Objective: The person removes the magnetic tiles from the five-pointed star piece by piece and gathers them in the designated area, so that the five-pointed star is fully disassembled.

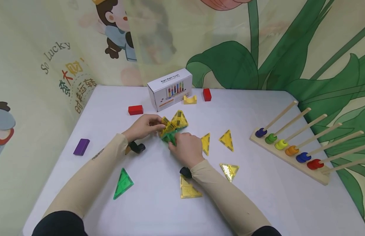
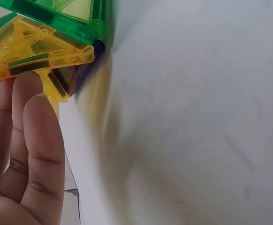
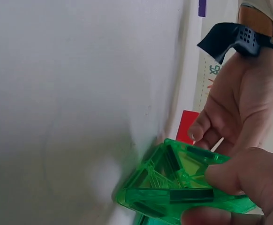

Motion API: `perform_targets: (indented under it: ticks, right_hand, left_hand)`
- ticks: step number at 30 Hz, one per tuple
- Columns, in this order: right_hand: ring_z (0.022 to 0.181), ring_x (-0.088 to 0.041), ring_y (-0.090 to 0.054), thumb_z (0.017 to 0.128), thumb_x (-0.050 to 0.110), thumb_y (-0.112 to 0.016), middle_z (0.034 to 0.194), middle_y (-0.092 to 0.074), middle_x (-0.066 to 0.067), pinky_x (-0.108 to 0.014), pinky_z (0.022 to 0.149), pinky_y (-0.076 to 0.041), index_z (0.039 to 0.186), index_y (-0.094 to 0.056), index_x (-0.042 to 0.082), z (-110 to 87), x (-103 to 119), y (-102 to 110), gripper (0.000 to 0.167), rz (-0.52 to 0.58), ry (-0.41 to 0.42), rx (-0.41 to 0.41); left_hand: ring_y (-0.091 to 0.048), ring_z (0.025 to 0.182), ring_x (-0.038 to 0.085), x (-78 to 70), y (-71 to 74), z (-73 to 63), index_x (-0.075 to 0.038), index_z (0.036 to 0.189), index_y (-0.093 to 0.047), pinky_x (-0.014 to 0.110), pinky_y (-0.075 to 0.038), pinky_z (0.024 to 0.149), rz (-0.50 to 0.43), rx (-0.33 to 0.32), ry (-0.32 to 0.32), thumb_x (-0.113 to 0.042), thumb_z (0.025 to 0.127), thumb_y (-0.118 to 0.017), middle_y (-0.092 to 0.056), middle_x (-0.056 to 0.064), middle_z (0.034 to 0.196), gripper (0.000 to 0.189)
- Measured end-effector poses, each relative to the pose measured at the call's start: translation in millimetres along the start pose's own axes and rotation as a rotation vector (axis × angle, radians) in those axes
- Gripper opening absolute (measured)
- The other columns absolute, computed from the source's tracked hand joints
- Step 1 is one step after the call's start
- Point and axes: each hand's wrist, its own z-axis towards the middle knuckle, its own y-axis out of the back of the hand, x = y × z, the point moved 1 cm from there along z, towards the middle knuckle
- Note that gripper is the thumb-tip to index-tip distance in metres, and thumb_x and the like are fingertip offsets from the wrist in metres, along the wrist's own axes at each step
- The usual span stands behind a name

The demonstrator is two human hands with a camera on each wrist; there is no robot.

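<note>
Near the middle of the table, my left hand (image 1: 145, 127) holds a yellow triangular magnetic tile (image 1: 167, 124) at its edge. In the left wrist view, the fingers (image 2: 42, 136) meet the underside of the yellow tile (image 2: 38, 44). My right hand (image 1: 188, 148) pinches a green triangular magnetic tile (image 1: 169, 137) between thumb and finger. Seen in the right wrist view, the green tile (image 3: 150, 197) is tilted and its far part is partly hidden. Another yellow tile piece (image 1: 179, 119) stands against the cluster, behind the hands.
Loose yellow triangles (image 1: 227, 140) lie to the right, another (image 1: 188, 188) below the right wrist. A green triangle (image 1: 123, 184) lies front left. Around stand a purple block (image 1: 81, 147), red blocks (image 1: 135, 109), a yellow arch (image 1: 190, 99), a white box (image 1: 170, 90) and a bead rack (image 1: 288, 154).
</note>
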Motion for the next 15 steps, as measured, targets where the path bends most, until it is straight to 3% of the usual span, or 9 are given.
perform_targets:
  ticks: [5, 15]
  right_hand:
    - [0.047, -0.011, -0.043, 0.091, 0.043, -0.076, 0.054, -0.046, 0.007, -0.026, 0.042, -0.025, 0.067, -0.057, 0.02, -2.8, -5.1, 0.2, 0.039, -0.004, 0.004, -0.013]
    - [0.049, -0.014, -0.05, 0.09, 0.038, -0.077, 0.065, -0.064, 0.002, -0.028, 0.043, -0.031, 0.085, -0.075, 0.016, -5.2, -16.2, 5.5, 0.022, 0.006, -0.014, 0.0]
  left_hand:
    - [-0.067, 0.097, 0.023, 0.2, -2.0, -8.3, -0.008, 0.121, -0.074, 0.026, -0.058, 0.082, -0.014, -0.031, 0.037, -0.025, 0.097, -0.074, -0.074, 0.013, 0.117, 0.029]
    - [-0.071, 0.09, 0.022, -1.8, -10.8, -25.3, -0.01, 0.115, -0.077, 0.025, -0.059, 0.077, -0.045, -0.139, 0.067, -0.025, 0.092, -0.08, -0.078, 0.01, 0.106, 0.028]
